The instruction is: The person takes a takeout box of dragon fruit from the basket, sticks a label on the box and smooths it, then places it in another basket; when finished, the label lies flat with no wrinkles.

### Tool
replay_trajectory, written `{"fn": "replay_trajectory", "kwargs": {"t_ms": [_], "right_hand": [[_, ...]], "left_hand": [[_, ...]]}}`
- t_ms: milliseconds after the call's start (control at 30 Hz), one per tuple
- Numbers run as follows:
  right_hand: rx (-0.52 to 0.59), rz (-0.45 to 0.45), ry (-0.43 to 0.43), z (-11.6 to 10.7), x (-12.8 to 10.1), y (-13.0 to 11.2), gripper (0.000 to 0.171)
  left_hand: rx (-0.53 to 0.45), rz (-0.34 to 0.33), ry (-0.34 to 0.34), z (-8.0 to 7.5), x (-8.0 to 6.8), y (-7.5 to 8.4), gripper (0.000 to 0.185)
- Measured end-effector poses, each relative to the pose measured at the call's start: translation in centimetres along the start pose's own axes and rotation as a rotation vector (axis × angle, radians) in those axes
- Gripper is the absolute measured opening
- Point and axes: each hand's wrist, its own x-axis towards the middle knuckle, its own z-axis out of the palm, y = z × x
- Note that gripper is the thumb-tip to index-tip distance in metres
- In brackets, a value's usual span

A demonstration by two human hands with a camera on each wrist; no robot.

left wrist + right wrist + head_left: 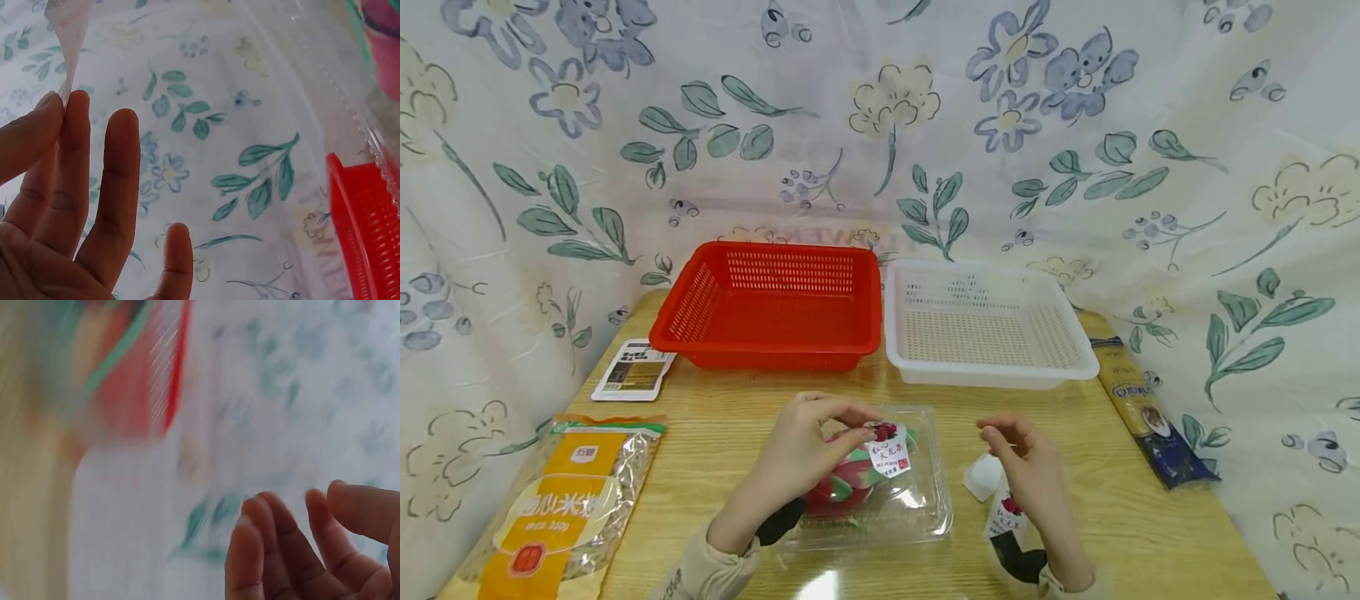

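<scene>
A clear plastic clamshell box (917,500) with a red fruit (838,492) inside lies on the wooden table (737,433) in front of me. My left hand (868,421) rests over the lid and pinches a white printed label (889,457) between thumb and forefinger. The left wrist view shows that pinch on the label's (65,37) lower corner, with the other fingers (119,162) straight. My right hand (988,433) hovers to the right of the box, fingers loosely curled and nothing seen in them. Below it lie a small white object (982,477) and a second label (1002,518).
A red basket (767,354) and a white basket (985,377) stand side by side at the back. A large orange-labelled bag (561,500) lies front left, with a printed card (632,371) behind it. A long pasta packet (1138,408) lies along the right edge. Floral cloth surrounds the table.
</scene>
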Motion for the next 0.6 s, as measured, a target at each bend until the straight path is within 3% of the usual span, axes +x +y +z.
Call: {"fn": "replay_trajectory", "kwargs": {"t_ms": [100, 200, 367, 600], "right_hand": [[0.195, -0.091, -0.122, 1.8, -0.8, -2.6, 0.014], [0.248, -0.107, -0.222, 3.4, -1.1, -4.2, 0.014], [0.183, -0.072, -0.228, 5.3, -1.0, -5.2, 0.010], [-0.017, -0.210, -0.283, 6.1, -0.8, -6.0, 0.009]], "left_hand": [[0.024, 0.008, -0.017, -0.1, 0.9, -0.4, 0.018], [0.012, 0.018, -0.034, -0.2, 1.5, -0.7, 0.017], [0.017, 0.002, -0.076, -0.1, 2.0, -1.3, 0.014], [0.175, -0.010, -0.139, -0.3, 2.9, -2.4, 0.014]]}}
